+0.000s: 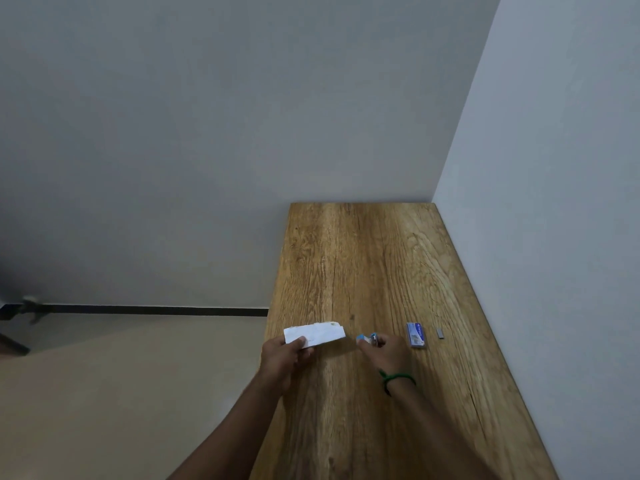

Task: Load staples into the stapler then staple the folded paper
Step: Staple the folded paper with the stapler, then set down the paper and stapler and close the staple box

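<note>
The left hand (286,355) pinches the folded paper (317,335), thumb on top. At its 3 o'clock, the right hand (385,352) grips the blue stapler (366,338), fingers curled round it.

I'm at a wooden desk (363,265) set in the far right corner of a plain room with bare pale walls (207,133) and a beige floor (121,393)

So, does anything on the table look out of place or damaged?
Only small things. A grey strip, probably staples, lies loose on the table, right of the staple box. The folded paper held by the left hand has a ragged top edge. Nothing looks spilled.
</note>
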